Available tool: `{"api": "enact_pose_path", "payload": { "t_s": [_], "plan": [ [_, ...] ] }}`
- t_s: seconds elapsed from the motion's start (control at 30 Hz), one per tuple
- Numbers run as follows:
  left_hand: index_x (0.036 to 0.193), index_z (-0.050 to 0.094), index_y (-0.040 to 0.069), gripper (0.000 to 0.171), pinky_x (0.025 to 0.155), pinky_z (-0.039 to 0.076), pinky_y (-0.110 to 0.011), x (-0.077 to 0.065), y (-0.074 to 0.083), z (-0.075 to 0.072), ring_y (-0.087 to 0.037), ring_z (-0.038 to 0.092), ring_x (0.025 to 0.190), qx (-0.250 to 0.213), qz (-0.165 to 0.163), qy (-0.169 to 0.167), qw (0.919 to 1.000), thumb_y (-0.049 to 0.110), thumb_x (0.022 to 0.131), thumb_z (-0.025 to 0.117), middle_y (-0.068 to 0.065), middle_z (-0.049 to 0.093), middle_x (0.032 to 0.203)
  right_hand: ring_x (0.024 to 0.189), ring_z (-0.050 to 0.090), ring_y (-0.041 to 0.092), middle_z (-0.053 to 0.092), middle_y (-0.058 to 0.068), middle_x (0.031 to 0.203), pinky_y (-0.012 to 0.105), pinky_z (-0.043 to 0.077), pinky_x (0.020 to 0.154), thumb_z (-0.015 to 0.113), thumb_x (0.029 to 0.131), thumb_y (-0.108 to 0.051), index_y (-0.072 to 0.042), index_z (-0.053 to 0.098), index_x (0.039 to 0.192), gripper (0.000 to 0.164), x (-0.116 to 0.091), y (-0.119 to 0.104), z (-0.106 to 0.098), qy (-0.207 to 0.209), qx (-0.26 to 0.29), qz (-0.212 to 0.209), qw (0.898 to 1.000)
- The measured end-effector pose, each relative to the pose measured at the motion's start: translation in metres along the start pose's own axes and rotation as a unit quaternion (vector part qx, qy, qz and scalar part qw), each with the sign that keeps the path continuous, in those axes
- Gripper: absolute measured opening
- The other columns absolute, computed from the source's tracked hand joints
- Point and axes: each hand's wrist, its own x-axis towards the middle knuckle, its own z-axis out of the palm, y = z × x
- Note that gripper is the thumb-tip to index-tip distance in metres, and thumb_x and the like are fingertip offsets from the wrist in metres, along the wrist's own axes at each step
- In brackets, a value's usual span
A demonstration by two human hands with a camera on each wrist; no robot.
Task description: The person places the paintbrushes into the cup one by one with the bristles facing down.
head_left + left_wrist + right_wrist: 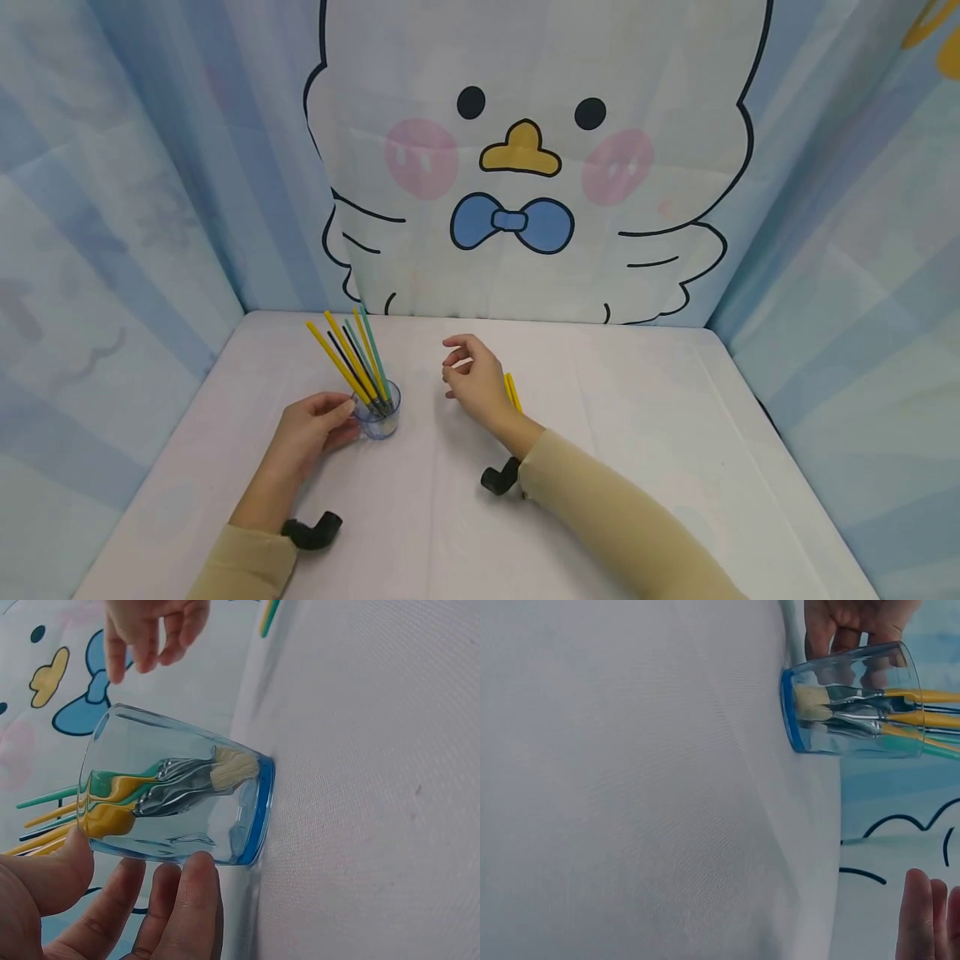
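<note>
A clear cup [378, 427] with a blue base stands upright on the table, holding several paintbrushes [360, 358] bristles down, with yellow, green and dark handles. My left hand [307, 429] is at the cup's left side; in the left wrist view its thumb and fingertips touch the near wall without wrapping round it. Right of the cup, my right hand [474, 375] hovers with loosely bent fingers and nothing in them. Behind the right wrist show yellow sticks [512, 390], their lower part hidden by the arm.
The white-covered table [637, 392] ends at a cloth backdrop [517, 275] printed with a cartoon bird. Blue patterned curtains [97, 275] hang at both sides. Black bent pieces [315, 532] jut from both wrists.
</note>
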Motion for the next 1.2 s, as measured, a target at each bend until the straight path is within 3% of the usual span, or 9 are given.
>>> {"api": "enact_pose_path", "payload": {
  "t_s": [0.4,0.7,1.2],
  "plan": [
    [0.143,0.059,-0.004,0.047,0.085,0.068,-0.027,-0.003,0.002,0.0,-0.014,0.072,0.097,0.003,-0.002,0.001,1.0,0.024,0.107,0.069,-0.014,0.068,0.122,0.085,0.071,0.023,0.067,0.012,0.106,0.034,0.069,0.064,0.068,0.098,0.002,-0.011,0.065,0.133,0.037,-0.007,0.016,-0.028,0.011,-0.006,0.023,1.0],
    [0.143,0.06,-0.005,0.046,0.084,0.068,-0.026,-0.002,0.002,0.0,-0.012,0.071,0.095,-0.004,-0.004,0.0,1.0,0.023,0.107,0.069,-0.011,0.068,0.118,0.092,0.072,0.035,0.066,0.012,0.108,0.035,0.069,0.064,0.068,0.099,0.001,-0.013,0.065,0.133,0.037,-0.011,0.026,-0.05,0.025,-0.015,0.046,0.999],
    [0.141,0.061,-0.002,0.043,0.085,0.068,-0.025,0.0,-0.001,0.001,-0.013,0.071,0.096,0.005,-0.008,0.006,0.9999,0.024,0.108,0.068,-0.013,0.067,0.122,0.088,0.065,0.022,0.064,0.014,0.115,0.035,0.069,0.07,0.069,0.099,-0.001,-0.009,0.061,0.141,0.043,-0.022,0.036,-0.084,0.039,-0.068,0.108,0.991]
  ]
}}
